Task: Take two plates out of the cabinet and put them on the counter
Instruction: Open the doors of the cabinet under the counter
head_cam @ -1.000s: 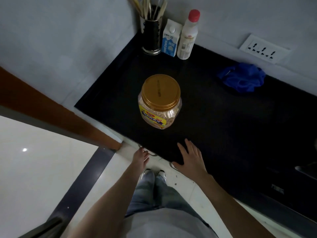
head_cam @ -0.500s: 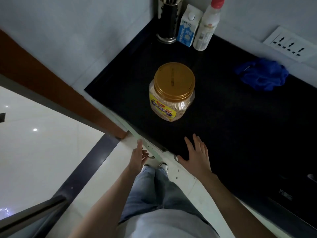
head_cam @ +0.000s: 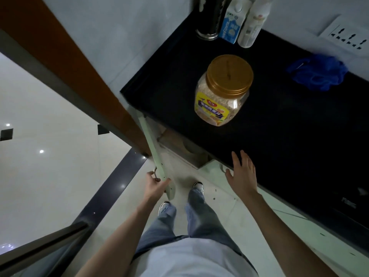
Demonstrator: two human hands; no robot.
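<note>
L hand (head_cam: 154, 185) is closed on the cabinet door (head_cam: 157, 160) handle; door has swung from shut to wide open vs a sec ago. R hand (head_cam: 242, 175) is flat, fingers spread, holding nothing, on the counter (head_cam: 279, 126) edge. Beyond the L hand, the cabinet interior (head_cam: 179, 146) is exposed; plates not clearly visible, too dark. Past the R hand sits the oat jar (head_cam: 223, 90). Reach-in looks next.

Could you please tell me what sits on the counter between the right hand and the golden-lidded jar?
Nothing: in the head view, only bare black counter lies between the right hand and the jar.
</note>
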